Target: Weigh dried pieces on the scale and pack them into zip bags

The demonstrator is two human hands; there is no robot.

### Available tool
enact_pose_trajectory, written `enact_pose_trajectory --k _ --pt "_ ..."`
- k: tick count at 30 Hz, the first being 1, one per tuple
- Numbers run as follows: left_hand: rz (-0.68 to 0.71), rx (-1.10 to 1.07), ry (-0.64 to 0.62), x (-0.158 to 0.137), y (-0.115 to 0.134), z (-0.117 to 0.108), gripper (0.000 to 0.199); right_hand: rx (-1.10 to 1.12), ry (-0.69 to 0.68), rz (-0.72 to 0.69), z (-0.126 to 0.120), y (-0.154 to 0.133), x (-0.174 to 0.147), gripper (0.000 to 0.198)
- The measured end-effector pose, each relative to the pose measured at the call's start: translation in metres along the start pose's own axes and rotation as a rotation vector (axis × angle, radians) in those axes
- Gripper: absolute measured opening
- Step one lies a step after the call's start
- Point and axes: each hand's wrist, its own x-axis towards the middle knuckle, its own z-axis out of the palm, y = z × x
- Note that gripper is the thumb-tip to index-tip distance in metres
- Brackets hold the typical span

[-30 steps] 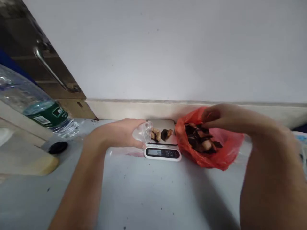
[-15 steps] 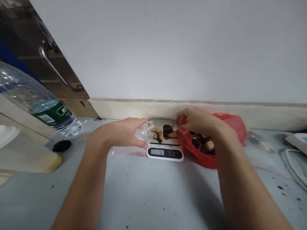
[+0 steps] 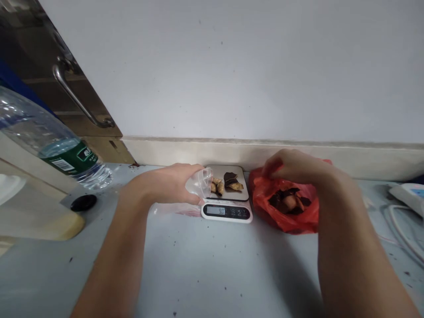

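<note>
My left hand (image 3: 170,183) is closed round a clear plastic bag (image 3: 202,182), its mouth touching the left side of a small digital scale (image 3: 227,211). The scale's display reads 9.0. On its metal plate lie several dried brown pieces (image 3: 233,182), some dark and some tan; I cannot tell their kind. To the right of the scale, my right hand (image 3: 288,165) pinches the upper rim of a red plastic bag (image 3: 274,216). More dried pieces (image 3: 289,203) show in the bag's open mouth. My wrist hides the bag's right side.
At the left stand a water bottle (image 3: 71,154) with a green label, tilted in view, and a whitish plastic container (image 3: 36,212). A black lid (image 3: 83,203) lies beside them. A white device (image 3: 409,196) with a cable is at the right edge. The wall closes off the back.
My right hand has moved right, away from the scale, drawing the red bag's rim with it. The scale plate is now uncovered. My left hand has stayed in place.
</note>
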Motion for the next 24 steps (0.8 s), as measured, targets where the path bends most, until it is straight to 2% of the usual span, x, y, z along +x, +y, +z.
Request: enact_pose_trajectory --k 3,7,15,20,22,24 --pt "-0.059 -0.018 -0.039 -0.001 0.001 -0.001 0.088 -0.026 -0.006 -0.018 0.0 0.006 0.003 0.04" --pt "-0.063 -0.01 -0.041 -0.001 0.002 -0.002 0.088 -0.017 0.023 -0.056 -0.003 0.007 0.003 0.039" --pt "-0.055 -0.031 -0.037 -0.002 0.004 -0.003 0.086 0.049 0.078 -0.202 0.003 -0.016 -0.002 0.033" --pt "-0.027 -0.047 -0.029 -0.002 -0.001 -0.004 0.082 0.044 0.177 -0.288 0.006 -0.032 -0.004 0.032" --pt "-0.035 -0.047 -0.02 -0.002 -0.004 -0.003 0.086 0.049 0.136 -0.286 0.008 -0.04 -0.006 0.037" --pt "-0.049 -0.04 -0.01 -0.002 -0.007 -0.003 0.089 0.042 0.036 -0.298 0.011 -0.047 -0.008 0.046"
